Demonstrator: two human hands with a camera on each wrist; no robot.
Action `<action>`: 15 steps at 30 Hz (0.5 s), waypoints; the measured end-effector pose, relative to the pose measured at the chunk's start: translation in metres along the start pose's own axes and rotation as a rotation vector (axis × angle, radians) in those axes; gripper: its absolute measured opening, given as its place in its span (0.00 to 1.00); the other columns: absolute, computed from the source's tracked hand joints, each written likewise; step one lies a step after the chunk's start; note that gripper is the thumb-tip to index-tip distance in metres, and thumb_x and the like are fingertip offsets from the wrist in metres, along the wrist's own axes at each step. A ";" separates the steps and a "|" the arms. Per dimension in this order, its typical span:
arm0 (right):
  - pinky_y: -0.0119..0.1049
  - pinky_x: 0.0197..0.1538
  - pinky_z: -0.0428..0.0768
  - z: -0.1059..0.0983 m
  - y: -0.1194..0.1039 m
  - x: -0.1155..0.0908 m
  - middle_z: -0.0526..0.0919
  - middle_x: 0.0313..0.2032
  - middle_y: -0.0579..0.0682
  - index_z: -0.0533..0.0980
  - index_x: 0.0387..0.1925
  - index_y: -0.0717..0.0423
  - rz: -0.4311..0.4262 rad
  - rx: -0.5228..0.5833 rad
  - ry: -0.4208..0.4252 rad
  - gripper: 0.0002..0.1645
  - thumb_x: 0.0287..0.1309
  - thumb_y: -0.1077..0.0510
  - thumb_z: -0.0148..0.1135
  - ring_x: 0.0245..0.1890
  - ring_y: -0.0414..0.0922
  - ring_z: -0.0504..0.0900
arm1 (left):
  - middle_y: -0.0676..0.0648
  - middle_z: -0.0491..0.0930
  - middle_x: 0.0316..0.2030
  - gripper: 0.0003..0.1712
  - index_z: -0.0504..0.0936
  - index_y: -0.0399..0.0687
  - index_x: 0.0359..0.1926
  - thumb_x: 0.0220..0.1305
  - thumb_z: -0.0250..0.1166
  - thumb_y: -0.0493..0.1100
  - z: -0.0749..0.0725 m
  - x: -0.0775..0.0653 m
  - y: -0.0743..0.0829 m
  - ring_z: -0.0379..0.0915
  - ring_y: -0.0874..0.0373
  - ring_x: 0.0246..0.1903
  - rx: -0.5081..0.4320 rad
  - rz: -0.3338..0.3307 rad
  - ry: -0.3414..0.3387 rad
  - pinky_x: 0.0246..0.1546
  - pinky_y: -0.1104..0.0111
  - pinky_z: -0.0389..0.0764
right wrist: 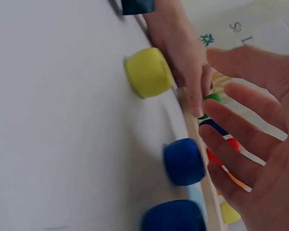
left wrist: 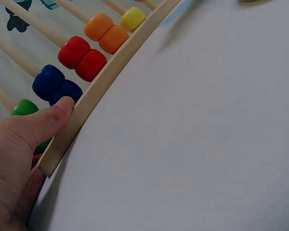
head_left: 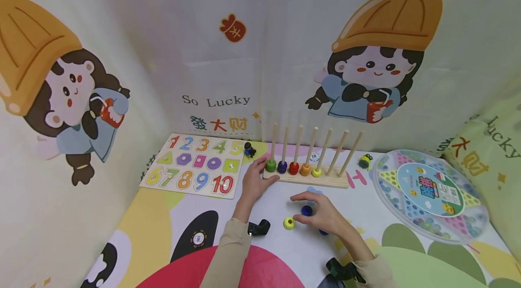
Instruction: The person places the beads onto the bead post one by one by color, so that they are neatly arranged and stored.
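A wooden bead stacker [head_left: 325, 181] with several upright pegs stands near the back of the table. Green, dark blue, red, orange and yellow beads sit low on its left and middle pegs; the two rightmost pegs are bare. My left hand [head_left: 254, 184] grips the left end of its base, the thumb on the front beside the blue beads [left wrist: 49, 83]. With fingers spread, my right hand [head_left: 325, 215] hovers over the loose beads and holds nothing. Around it lie a yellow bead [head_left: 289, 223], a blue bead [head_left: 306, 210] and another blue bead [right wrist: 174, 217], partly hidden in the head view.
A number and shape puzzle board [head_left: 191, 161] lies at left. To the right is a round, clear game board [head_left: 431, 193] with marbles. Two small figures, one dark [head_left: 249, 149] and one green-yellow [head_left: 365, 160], stand by the stacker. A patterned curtain [head_left: 285, 53] hangs behind.
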State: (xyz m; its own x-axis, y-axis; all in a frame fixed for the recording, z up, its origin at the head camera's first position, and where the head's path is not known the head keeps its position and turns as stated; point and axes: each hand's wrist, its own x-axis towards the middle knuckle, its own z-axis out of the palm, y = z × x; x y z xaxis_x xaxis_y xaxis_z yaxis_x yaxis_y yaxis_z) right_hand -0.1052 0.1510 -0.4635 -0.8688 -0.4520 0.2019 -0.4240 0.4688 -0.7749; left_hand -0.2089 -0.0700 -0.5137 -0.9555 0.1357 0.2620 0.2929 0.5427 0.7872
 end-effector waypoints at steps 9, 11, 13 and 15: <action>0.40 0.59 0.78 0.010 0.011 -0.007 0.85 0.48 0.49 0.81 0.51 0.57 -0.034 0.017 -0.076 0.27 0.47 0.57 0.78 0.51 0.44 0.80 | 0.42 0.72 0.64 0.40 0.75 0.32 0.62 0.52 0.78 0.47 0.000 0.000 -0.001 0.70 0.47 0.61 -0.004 0.012 0.003 0.57 0.61 0.79; 0.40 0.59 0.78 0.012 0.014 -0.007 0.85 0.48 0.47 0.82 0.50 0.56 -0.050 0.017 -0.093 0.27 0.45 0.58 0.78 0.51 0.43 0.80 | 0.42 0.71 0.64 0.40 0.75 0.33 0.62 0.52 0.78 0.47 0.000 0.000 -0.001 0.69 0.47 0.61 -0.008 0.010 0.002 0.57 0.61 0.79; 0.40 0.59 0.78 0.013 0.015 -0.006 0.86 0.47 0.46 0.83 0.49 0.55 -0.072 0.019 -0.108 0.25 0.46 0.59 0.78 0.51 0.43 0.80 | 0.43 0.71 0.64 0.40 0.75 0.33 0.62 0.52 0.78 0.48 0.000 0.000 -0.002 0.69 0.47 0.61 -0.009 0.003 0.001 0.57 0.62 0.78; 0.40 0.59 0.78 0.013 0.016 -0.006 0.86 0.46 0.46 0.84 0.47 0.54 -0.091 0.018 -0.117 0.22 0.47 0.59 0.78 0.51 0.46 0.81 | 0.43 0.71 0.65 0.40 0.75 0.33 0.63 0.52 0.78 0.48 0.001 0.000 -0.002 0.69 0.47 0.62 -0.011 -0.004 -0.001 0.58 0.63 0.78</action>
State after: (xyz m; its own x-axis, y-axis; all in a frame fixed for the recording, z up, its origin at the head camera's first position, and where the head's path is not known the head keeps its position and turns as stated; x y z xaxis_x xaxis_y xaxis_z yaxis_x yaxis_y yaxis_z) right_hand -0.1036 0.1510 -0.4849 -0.7908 -0.5779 0.2020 -0.4943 0.4082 -0.7675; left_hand -0.2097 -0.0703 -0.5156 -0.9568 0.1345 0.2577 0.2891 0.5343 0.7943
